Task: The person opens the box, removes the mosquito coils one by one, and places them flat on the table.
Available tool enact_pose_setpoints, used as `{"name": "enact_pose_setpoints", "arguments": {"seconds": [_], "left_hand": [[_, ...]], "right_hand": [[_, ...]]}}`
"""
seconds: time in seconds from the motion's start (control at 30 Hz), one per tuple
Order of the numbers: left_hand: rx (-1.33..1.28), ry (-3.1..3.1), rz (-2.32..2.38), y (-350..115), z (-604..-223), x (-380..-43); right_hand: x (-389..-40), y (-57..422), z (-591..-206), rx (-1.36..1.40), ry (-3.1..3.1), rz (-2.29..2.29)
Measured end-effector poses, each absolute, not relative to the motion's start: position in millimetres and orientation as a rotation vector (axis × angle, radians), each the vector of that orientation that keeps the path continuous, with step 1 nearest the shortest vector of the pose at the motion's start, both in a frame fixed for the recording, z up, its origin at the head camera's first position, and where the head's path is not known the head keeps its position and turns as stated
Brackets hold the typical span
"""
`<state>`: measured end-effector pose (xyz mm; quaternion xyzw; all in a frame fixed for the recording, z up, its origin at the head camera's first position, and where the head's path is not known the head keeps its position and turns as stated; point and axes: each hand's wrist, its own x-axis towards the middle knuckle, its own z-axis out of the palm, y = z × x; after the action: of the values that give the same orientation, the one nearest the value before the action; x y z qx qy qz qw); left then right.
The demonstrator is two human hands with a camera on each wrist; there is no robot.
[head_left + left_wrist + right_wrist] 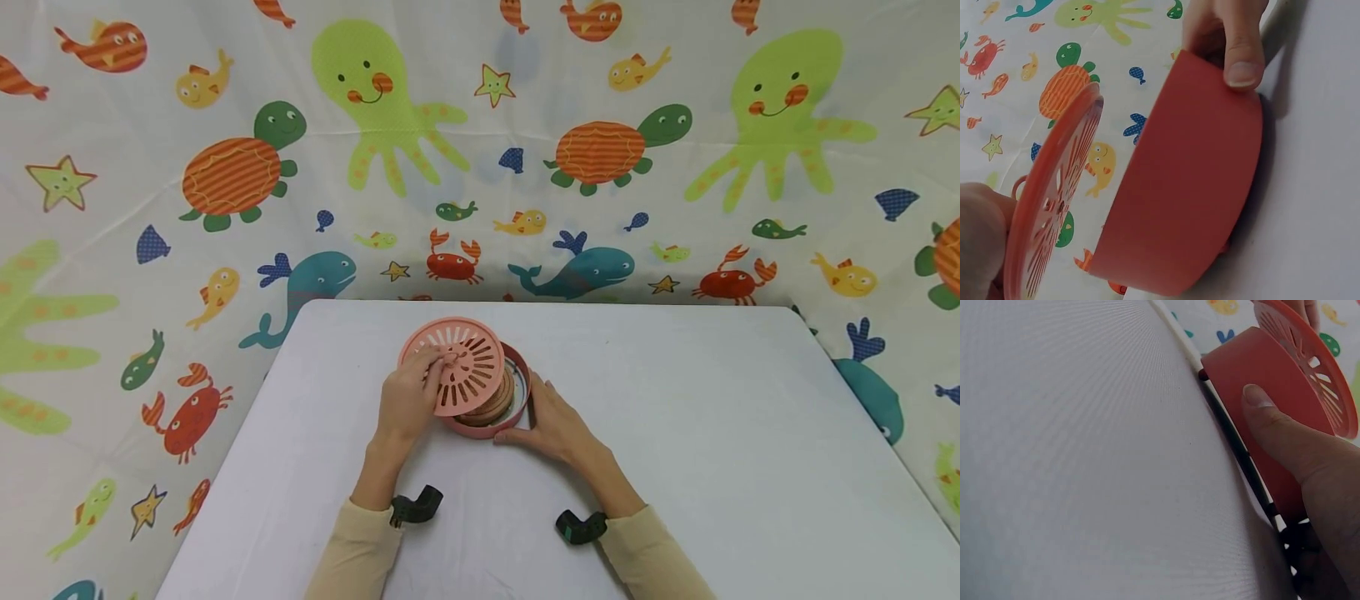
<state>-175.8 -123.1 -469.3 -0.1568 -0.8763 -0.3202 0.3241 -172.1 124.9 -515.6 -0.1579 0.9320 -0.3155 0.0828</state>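
A pink slotted lid (478, 367) is raised and tilted over the left part of a round red tin (486, 431). My left hand (403, 398) pinches the lid by the small ring at its centre. Inside the tin, beneath the lid, shows a stack of brown coiled rings (495, 408), like mosquito coils; the rest of it is hidden. My right hand (558, 427) grips the tin's right side, with the thumb on its front wall. In the left wrist view a gap shows between the lid (1054, 200) and the tin (1179, 175).
The tin stands on a white-covered table (712, 433), near its back edge. Behind and beside the table hangs a cloth (480, 150) printed with sea animals. A black wrist camera (418, 505) is strapped to the left wrist, another (581, 527) to the right.
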Motion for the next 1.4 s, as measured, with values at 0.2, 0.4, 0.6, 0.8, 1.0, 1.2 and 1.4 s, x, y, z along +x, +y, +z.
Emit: {"name": "enact_pose_setpoints", "arguments": {"seconds": [0.2,0.4,0.6,0.8,1.0,1.2,1.4], "left_hand": [[-0.353,-2.295,-0.848,-133.7,-466.1,-176.2],[-0.3,-2.284,-0.86,-145.3,-465.6,-177.3],[-0.241,-2.271,-0.86,-156.3,-465.7,-178.7],[-0.192,-2.255,-0.861,-166.2,-465.7,-179.1],[-0.15,-2.237,-0.852,-176.5,-468.2,-180.2],[-0.081,-2.235,-0.852,-187.9,-471.8,-180.7],[-0.028,-2.25,-0.849,-196.8,-474.9,-181.2]], "right_hand": [[-171.9,124.6,-515.4,-0.459,2.785,-0.934],[-172.4,125.0,-516.9,-0.456,2.785,-0.934],[-172.6,124.9,-516.8,-0.467,2.792,-0.921],[-173.2,124.8,-517.4,-0.474,2.793,-0.931],[-172.4,124.9,-518.3,-0.467,2.798,-0.941],[-172.4,125.0,-518.2,-0.459,2.793,-0.938],[-172.5,125.4,-517.1,-0.469,2.79,-0.944]]}}
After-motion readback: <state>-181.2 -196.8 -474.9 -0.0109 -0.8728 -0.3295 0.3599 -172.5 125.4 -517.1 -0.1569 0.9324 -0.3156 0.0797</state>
